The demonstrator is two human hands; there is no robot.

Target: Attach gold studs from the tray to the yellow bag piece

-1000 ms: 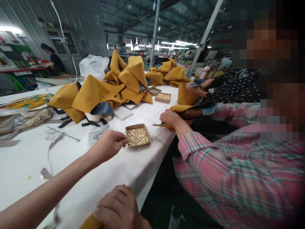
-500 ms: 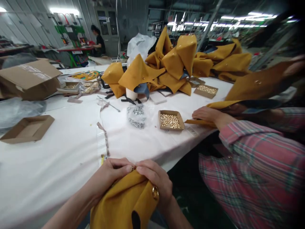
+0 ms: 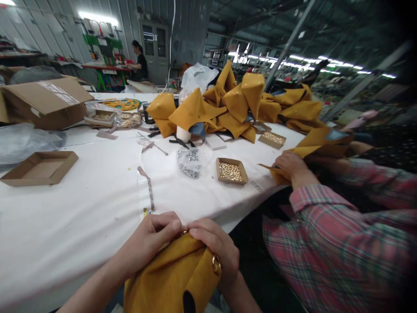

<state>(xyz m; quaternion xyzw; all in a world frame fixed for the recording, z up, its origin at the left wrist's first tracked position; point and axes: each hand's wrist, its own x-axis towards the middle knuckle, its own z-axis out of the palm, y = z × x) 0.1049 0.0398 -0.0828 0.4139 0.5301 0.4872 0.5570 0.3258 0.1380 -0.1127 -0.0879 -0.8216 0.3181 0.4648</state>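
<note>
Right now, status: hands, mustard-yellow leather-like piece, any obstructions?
Left hand, right hand pinching yellow piece at top. Small gold metal fitting at fingertips. Square brown cardboard tray beyond, not blocking.

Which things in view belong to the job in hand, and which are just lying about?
Likely in the job:
yellow cloth, held by left hand and right hand
gold piece between them
probably the box of gold pieces

Apparently just lying about:
large carton
thin rod
white plastic bag

Your folded mustard-yellow cloth [image 3: 163, 280] looks matt, its round gold metal ring [image 3: 213, 264] glossy; the shallow brown square cardboard box [image 3: 242, 169] looks matt.
</note>
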